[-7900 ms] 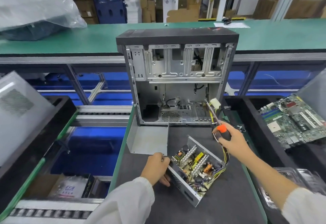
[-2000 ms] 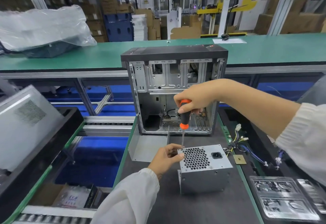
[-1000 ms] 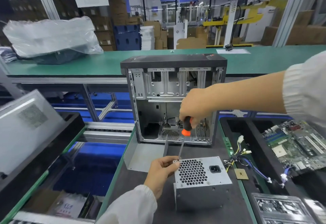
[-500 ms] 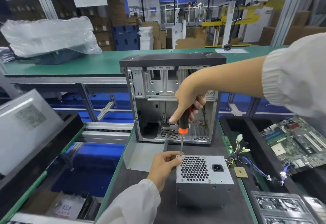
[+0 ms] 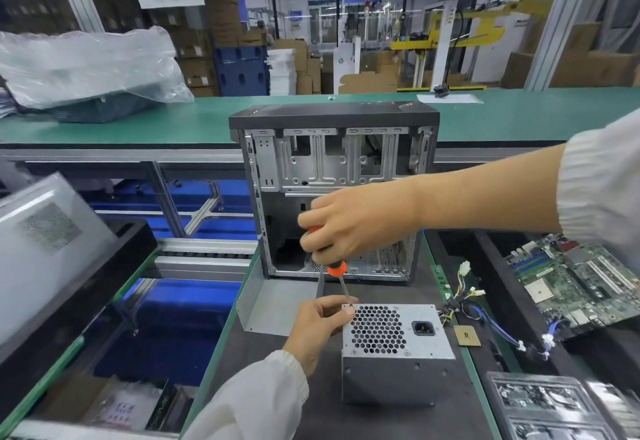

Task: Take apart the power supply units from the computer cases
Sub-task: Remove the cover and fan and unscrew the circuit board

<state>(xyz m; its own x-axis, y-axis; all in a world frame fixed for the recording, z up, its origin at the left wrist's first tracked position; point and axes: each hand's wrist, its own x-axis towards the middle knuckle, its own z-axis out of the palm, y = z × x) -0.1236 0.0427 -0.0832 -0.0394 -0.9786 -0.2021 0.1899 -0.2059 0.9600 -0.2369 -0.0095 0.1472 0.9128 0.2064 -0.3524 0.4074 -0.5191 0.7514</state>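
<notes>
Two hands busy | your right hand (image 5: 349,223) gripped screwdriver (image 5: 336,268) | left hand (image 5: 320,323) fingers pinched power supply (image 5: 394,356) corner | rigid, heavy; hold its sides.

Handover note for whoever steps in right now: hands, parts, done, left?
Right hand: grips the screwdriver, tip down at the near-left corner of the power supply.
Left hand: fingers at that same corner, steadying the unit.
Power supply stands on the dark mat, fan grille up, in front of the open computer case.
Done: unit is out of the case.
Left: undo that corner screw and any others, then open the housing.
</notes>
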